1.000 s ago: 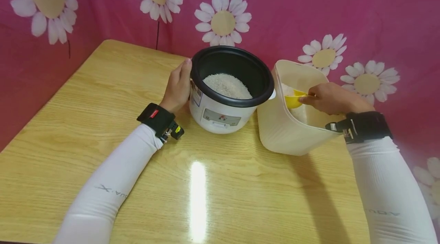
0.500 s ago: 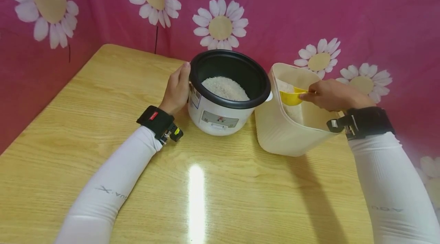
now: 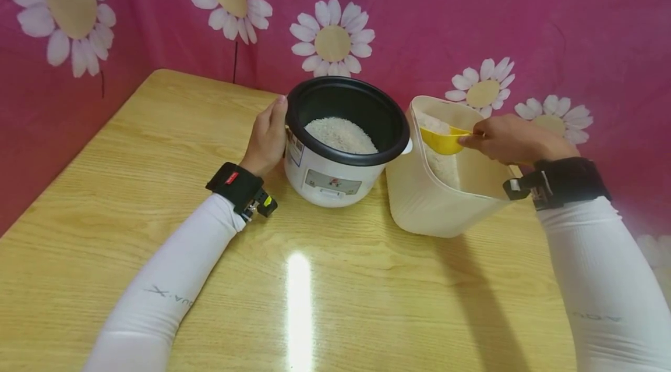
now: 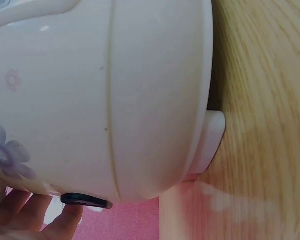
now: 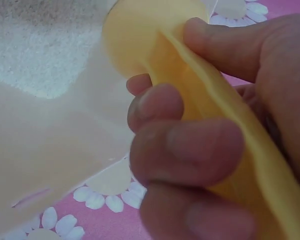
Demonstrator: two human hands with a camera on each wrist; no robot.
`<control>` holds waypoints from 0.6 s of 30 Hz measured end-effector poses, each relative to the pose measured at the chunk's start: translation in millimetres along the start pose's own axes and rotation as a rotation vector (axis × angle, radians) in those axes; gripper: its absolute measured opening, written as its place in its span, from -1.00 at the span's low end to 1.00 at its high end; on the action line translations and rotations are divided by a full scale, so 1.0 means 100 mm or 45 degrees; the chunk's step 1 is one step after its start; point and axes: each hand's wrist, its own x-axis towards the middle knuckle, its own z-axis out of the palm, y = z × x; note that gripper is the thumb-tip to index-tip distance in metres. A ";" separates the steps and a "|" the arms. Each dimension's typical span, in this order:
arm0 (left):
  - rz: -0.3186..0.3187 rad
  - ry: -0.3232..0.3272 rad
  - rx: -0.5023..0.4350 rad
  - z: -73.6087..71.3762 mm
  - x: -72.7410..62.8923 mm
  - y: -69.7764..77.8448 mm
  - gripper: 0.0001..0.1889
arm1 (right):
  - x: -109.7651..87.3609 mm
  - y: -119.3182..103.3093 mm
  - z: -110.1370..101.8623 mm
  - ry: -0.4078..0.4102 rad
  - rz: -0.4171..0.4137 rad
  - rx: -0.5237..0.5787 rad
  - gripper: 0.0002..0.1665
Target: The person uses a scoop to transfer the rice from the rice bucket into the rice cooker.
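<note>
A white rice cooker with a black rim stands on the table, and white rice lies in its dark inner pot. My left hand holds the cooker's left side, thumb up by the rim. In the left wrist view its fingers curve along the cooker's side near a small black part. My right hand grips the handle of a yellow scoop heaped with rice. The scoop is inside the top of a cream rice bin, near its left wall. More rice shows in the bin.
The bin stands close against the cooker's right side on the wooden table. Behind the table hangs a pink cloth with white flowers. A band of light reflects off the tabletop in front of the cooker.
My right hand has lifted the scoop slightly and shifted it left inside the bin; more of its rice shows. My left hand stays on the cooker. The head view has shifted a little.
</note>
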 end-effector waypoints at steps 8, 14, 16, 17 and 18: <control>-0.034 -0.001 -0.023 0.00 -0.01 0.01 -0.41 | -0.04 0.03 0.02 0.033 0.016 -0.027 -0.40; -0.005 -0.005 -0.005 0.00 0.00 0.01 -0.41 | -0.06 0.06 0.06 0.058 0.030 -0.057 -0.36; -0.002 -0.006 0.003 -0.01 0.00 0.01 -0.41 | -0.07 0.06 0.07 0.061 0.040 -0.046 -0.37; -0.003 -0.007 0.004 -0.01 -0.01 0.01 -0.41 | -0.08 0.06 0.07 0.064 0.044 -0.038 -0.37; -0.004 -0.009 0.008 0.00 -0.01 0.01 -0.41 | -0.08 0.06 0.07 0.071 0.044 -0.040 -0.38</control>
